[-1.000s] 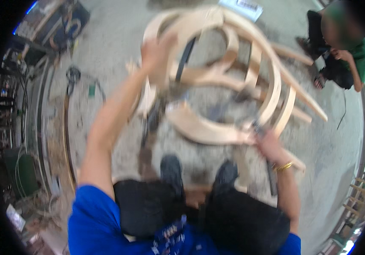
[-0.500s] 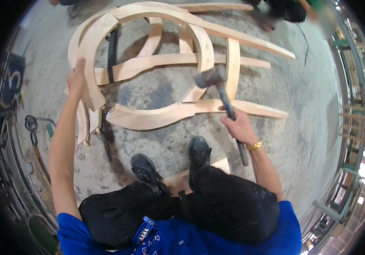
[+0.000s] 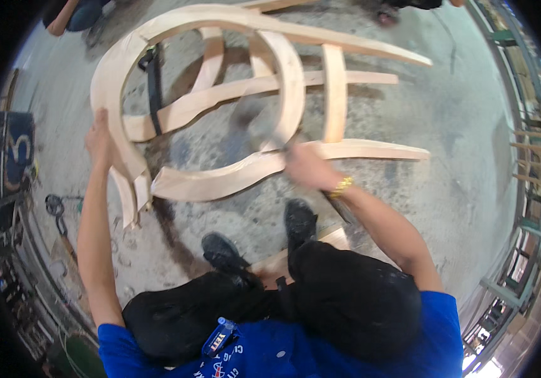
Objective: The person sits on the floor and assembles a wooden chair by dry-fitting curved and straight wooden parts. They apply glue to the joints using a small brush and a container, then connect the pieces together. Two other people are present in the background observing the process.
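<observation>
The person's left hand (image 3: pixel 99 135) is closed around the curved outer rail of a bare wooden chair frame (image 3: pixel 232 94) that lies on the concrete floor (image 3: pixel 447 189) in front of their 2 black shoes (image 3: pixel 300 220). The right hand (image 3: pixel 305 167) is wrapped around the handle of a hammer (image 3: pixel 248 120), whose head is blurred over the frame's middle, beside the inner curved slat. A gold bracelet (image 3: pixel 341 186) sits on the right wrist. A black strap (image 3: pixel 154 94) hangs across the frame near its left bend. Tools and cables lie along the floor's left edge, well apart from the frame.
</observation>
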The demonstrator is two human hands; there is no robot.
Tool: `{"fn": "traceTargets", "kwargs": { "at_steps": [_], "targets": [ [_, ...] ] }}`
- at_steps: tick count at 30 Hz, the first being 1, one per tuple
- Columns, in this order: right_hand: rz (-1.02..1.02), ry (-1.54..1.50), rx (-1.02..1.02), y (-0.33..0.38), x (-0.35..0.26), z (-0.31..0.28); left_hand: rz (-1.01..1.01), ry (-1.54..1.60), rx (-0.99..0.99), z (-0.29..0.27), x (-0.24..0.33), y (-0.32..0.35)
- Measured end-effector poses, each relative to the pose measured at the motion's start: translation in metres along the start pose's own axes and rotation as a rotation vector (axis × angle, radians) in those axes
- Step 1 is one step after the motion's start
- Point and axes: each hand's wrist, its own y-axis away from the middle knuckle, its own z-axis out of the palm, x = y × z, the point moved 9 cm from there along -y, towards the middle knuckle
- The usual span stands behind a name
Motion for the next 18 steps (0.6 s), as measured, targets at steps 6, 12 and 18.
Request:
{"fn": "traceTargets", "kwargs": {
  "at_steps": [6, 12, 18],
  "targets": [
    [0.13, -0.227, -0.13, 0.02, -0.012, 0.029, -0.098, 0.028, -0.095, -0.019, -0.048, -0.004],
    [0.135, 0.097, 0.815, 0.124, -0.035, -0.226, 0.021, 0.248, -0.06, -0.007, -0.029, 0.009],
    [0.366, 0.07, 0.866, 0.087, 0.006, -0.229, 0.049, 0.173, -0.041, -0.033, -0.023, -0.005]
  ]
}}
